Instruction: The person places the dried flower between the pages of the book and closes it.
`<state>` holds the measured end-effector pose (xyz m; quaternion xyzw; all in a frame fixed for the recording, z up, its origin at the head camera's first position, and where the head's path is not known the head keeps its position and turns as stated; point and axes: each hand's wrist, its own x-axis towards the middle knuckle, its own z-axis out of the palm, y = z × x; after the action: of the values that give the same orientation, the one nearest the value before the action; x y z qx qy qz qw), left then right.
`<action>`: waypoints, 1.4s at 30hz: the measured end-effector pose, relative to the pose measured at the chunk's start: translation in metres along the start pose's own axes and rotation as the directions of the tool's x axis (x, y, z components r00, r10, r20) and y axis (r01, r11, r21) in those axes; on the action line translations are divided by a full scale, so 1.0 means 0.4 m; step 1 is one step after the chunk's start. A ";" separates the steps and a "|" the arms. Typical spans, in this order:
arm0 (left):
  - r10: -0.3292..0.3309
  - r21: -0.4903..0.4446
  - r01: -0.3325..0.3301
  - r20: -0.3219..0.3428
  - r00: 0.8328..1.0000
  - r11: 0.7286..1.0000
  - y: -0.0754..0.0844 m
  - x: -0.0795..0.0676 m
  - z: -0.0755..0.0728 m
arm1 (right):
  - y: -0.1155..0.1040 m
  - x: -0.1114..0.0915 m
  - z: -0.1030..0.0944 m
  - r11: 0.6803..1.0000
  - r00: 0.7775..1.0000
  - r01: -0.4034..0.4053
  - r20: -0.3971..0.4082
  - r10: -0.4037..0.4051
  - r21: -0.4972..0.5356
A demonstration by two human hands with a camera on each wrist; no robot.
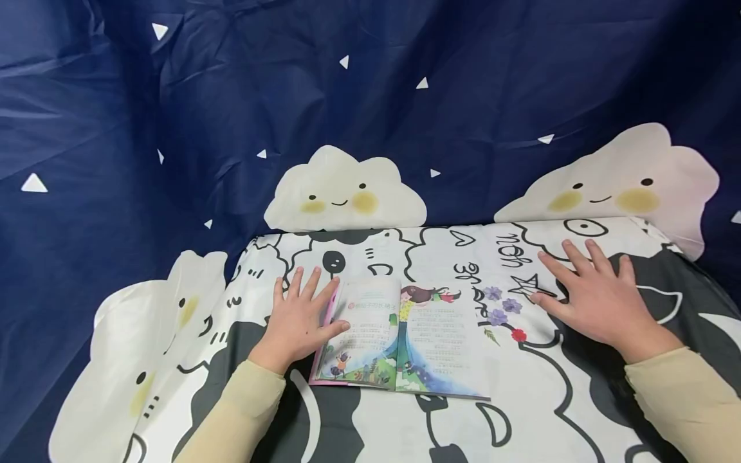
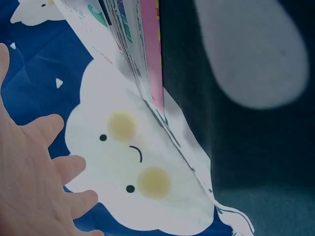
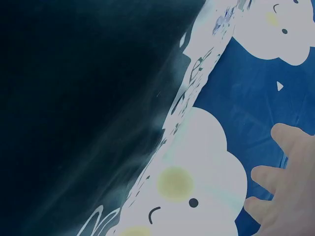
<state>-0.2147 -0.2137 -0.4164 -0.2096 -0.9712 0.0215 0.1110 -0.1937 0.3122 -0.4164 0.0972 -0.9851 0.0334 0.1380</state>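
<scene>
An open picture book (image 1: 434, 347) lies flat on the patterned cloth, its printed text upside down to me. Its pink cover edge also shows in the left wrist view, where the book (image 2: 151, 54) is seen edge-on. My left hand (image 1: 295, 321) is spread at the book's left side, its thumb reaching over the left page; whether it touches the paper I cannot tell. Well to the right of the book, my right hand (image 1: 604, 305) is spread over the cloth, fingers straight, holding nothing. Purple flower decorations (image 1: 496, 316) and a small red flower (image 1: 518, 335) lie between the book and that hand.
A black-and-white cartoon cloth (image 1: 532, 399) covers the table. White smiling cloud cutouts stand along its edge: one behind the book (image 1: 347, 193), another cloud at right (image 1: 613, 186), another cloud at left (image 1: 139, 354). A dark blue curtain (image 1: 370, 83) with white triangles hangs behind.
</scene>
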 end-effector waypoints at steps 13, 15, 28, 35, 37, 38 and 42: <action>0.104 0.025 -0.104 -0.002 0.995 0.994 0.024 0.008 0.010 | -0.008 0.007 -0.001 0.993 0.994 0.113 -0.004 -0.113 0.028; 0.142 0.018 -0.143 0.008 0.990 0.990 0.027 0.008 0.015 | -0.008 0.012 0.000 0.990 0.991 0.132 0.012 -0.133 0.043; 0.470 -0.136 -0.455 0.116 0.875 0.880 0.055 0.013 0.033 | -0.018 0.036 0.020 0.944 0.953 0.287 0.048 -0.298 0.163; 0.478 -0.244 -0.427 0.220 0.850 0.871 0.075 0.014 0.041 | -0.029 0.055 0.033 0.918 0.941 0.280 0.107 -0.320 0.283; 0.474 -0.243 -0.421 0.240 0.847 0.874 0.078 0.012 0.043 | -0.033 0.061 0.039 0.912 0.938 0.280 0.116 -0.326 0.300; 0.472 -0.246 -0.417 0.250 0.845 0.875 0.080 0.010 0.043 | -0.035 0.064 0.042 0.909 0.937 0.280 0.118 -0.329 0.308; 0.460 -0.266 -0.390 0.298 0.837 0.882 0.086 0.002 0.046 | -0.046 0.076 0.056 0.902 0.930 0.277 0.145 -0.338 0.331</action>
<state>-0.2057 -0.1818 -0.4372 -0.4231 -0.9012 -0.0122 -0.0934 -0.2248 0.2867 -0.4287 0.2751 -0.9488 0.1528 0.0257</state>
